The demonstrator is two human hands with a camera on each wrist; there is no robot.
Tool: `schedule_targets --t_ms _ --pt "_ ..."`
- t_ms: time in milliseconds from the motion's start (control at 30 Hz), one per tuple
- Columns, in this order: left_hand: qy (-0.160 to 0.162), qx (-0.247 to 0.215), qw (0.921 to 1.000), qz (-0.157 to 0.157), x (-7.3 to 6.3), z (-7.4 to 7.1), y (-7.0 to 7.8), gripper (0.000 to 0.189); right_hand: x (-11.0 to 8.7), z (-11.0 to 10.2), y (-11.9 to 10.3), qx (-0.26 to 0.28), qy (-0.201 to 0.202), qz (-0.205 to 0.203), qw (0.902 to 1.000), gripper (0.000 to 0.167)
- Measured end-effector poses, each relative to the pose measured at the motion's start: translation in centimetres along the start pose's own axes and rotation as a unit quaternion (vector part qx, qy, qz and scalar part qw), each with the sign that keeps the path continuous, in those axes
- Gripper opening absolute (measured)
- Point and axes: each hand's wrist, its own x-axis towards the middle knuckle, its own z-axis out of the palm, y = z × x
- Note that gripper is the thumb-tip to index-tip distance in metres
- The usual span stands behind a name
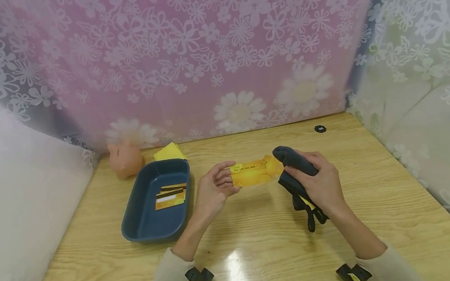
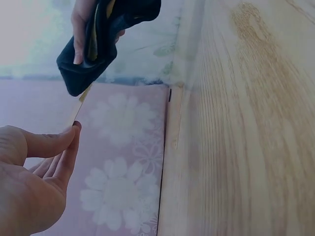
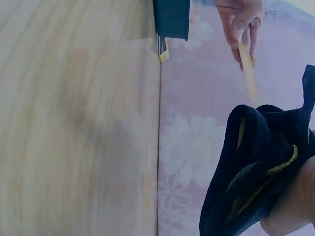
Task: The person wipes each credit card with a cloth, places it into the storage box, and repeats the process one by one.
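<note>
My left hand (image 1: 211, 190) pinches a yellow-gold bank card (image 1: 251, 174) by its left end, fingers behind and thumb in front. The card's far end reaches the folded dark navy cloth (image 1: 296, 162), which my right hand (image 1: 323, 180) grips. Yellow shows between the cloth's folds, and dark loops hang from its lower end. In the left wrist view the card (image 2: 78, 108) appears nearly edge-on below the cloth (image 2: 101, 46). Several similar cards (image 1: 170, 196) lie overlapped inside the blue tray (image 1: 139, 223), left of my left hand.
A pink piggy bank (image 1: 125, 159) stands behind the tray at the left. Beside it, a folded yellow item (image 1: 170, 151) sits by the tray's far rim. A black round chip (image 1: 320, 128) lies at the back right. Flowered sheets (image 1: 217, 68) wall the table's back and sides.
</note>
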Motion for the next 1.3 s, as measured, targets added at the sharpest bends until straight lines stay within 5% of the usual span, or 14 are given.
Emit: schedule_targets --t_ms 100,200,400,667,1300 --pt "-0.004 -0.067 0.9976 -0.020 0.1 0.1 0.0 0.049 -0.3 0.3 -0.6 0.011 -0.009 -0.012 0.9998 0.050" --pt "-0.004 -0.077 0.9968 -0.023 0.1 0.3 0.0 0.051 -0.7 1.0 -1.2 0.030 -0.026 -0.030 0.9988 0.047" --pt "0.004 0.054 0.9985 0.001 -0.3 0.4 -0.5 0.059 -1.8 3.5 -2.0 0.054 -0.070 -0.058 0.9944 0.045" --pt "0.001 0.181 0.9826 0.043 -0.6 0.4 -0.7 0.054 -2.6 6.4 -3.1 0.061 -0.102 -0.090 0.9887 0.045" --pt "0.012 0.217 0.9747 0.052 -0.3 0.7 -0.6 0.061 -1.3 4.8 -1.7 0.017 -0.059 -0.104 0.9926 0.048"
